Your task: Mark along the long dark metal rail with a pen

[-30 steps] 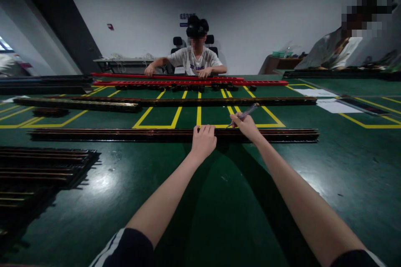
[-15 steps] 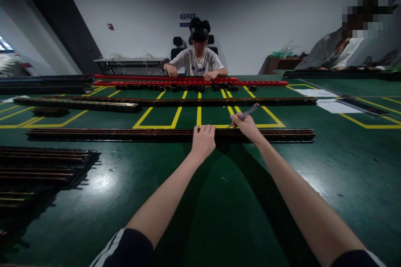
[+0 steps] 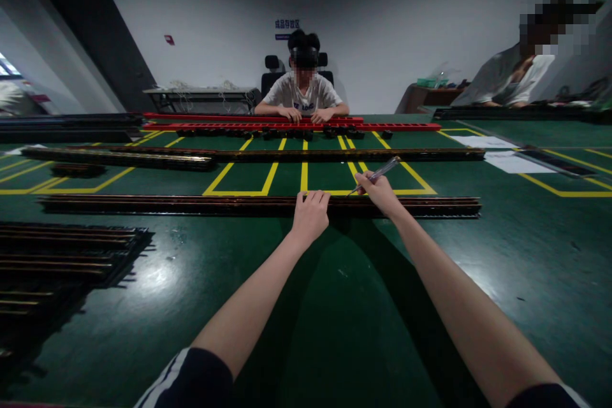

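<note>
A long black rail [image 3: 191, 205] with copper-coloured strips along it lies crosswise before me on the green table. My left hand [image 3: 310, 213] is closed over the rail near its middle, fingers bent across the far edge. Just to its right, my right hand [image 3: 378, 192] grips what looks like a slim screwdriver [image 3: 385, 169] with a clear handle. The handle leans up and to the right. Its thin tip points down at the rail, and I cannot tell whether it touches.
More strip-lined black rails [image 3: 57, 261] are stacked at the left. Beyond my rail run another long dark rail [image 3: 358, 155], small black parts [image 3: 287, 134] and red slotted rails [image 3: 401, 127]. A co-worker [image 3: 306, 92] sits opposite; another person [image 3: 511, 80] leans in at right, near white papers [image 3: 519, 162].
The co-worker opposite has brought one hand across to beside the other. My left hand stays put on the rail; my right hand and the screwdriver have shifted very slightly right.
</note>
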`<control>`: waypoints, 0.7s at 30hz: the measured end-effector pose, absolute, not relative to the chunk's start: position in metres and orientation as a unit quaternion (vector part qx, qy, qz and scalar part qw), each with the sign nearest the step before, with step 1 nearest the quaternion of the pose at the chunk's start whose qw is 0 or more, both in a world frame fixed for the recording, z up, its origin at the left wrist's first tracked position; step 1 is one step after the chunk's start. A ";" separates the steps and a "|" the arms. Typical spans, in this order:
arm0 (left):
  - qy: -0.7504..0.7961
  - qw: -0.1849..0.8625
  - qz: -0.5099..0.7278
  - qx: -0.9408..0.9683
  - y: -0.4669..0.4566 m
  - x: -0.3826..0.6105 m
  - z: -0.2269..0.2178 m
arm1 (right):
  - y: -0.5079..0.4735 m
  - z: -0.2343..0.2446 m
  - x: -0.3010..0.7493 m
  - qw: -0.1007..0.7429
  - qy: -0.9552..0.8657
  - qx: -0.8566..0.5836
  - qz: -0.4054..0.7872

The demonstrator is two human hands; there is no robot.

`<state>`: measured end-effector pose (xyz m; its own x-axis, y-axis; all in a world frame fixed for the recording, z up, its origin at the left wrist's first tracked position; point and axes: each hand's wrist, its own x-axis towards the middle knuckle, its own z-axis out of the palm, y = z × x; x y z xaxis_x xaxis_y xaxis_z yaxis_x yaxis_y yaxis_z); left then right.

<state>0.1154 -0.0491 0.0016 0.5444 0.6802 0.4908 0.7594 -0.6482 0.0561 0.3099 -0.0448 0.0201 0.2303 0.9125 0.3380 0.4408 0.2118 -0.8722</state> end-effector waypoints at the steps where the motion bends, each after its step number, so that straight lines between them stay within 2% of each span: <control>1: -0.409 0.080 -0.240 -0.877 -0.049 0.115 0.002 | -0.045 0.020 0.309 0.523 -0.577 -0.584 0.230; 9: -0.402 0.045 -0.252 -0.879 -0.048 0.111 0.004 | -0.046 0.021 0.309 0.514 -0.578 -0.588 0.238; 21: -0.409 0.055 -0.254 -0.875 -0.047 0.112 0.001 | -0.045 0.019 0.310 0.519 -0.574 -0.589 0.231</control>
